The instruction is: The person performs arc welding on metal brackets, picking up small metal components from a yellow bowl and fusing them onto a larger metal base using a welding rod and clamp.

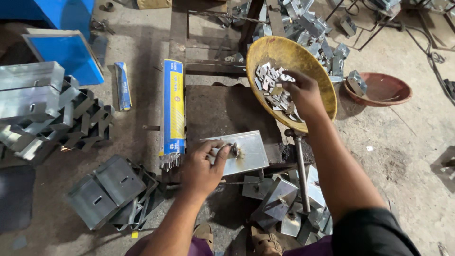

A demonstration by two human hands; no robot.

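1. The left hand [203, 167] rests on the near left corner of a flat metal plate [239, 151], with thumb and fingers closed on a small metal piece [233, 150] held against the plate's surface.
2. The plate lies on a dark metal tabletop [213, 109], just in front of the person's knees.
3. The right hand [303, 92] reaches into a tilted yellow bowl [322, 80], which stands beyond and to the right of the plate.
4. Its fingers curl down among a heap of small metal clips [270, 85] in the bowl; it seems to be pinching one, though the view is too small to be sure.
5. A long blue and yellow packet of rods [173, 109] lies along the left edge of the tabletop, just beside the left hand.
6. Stacks of folded metal boxes [111, 192] sit on the floor to the left.
7. A red basin [384, 90] sits on the floor, right of the yellow bowl.
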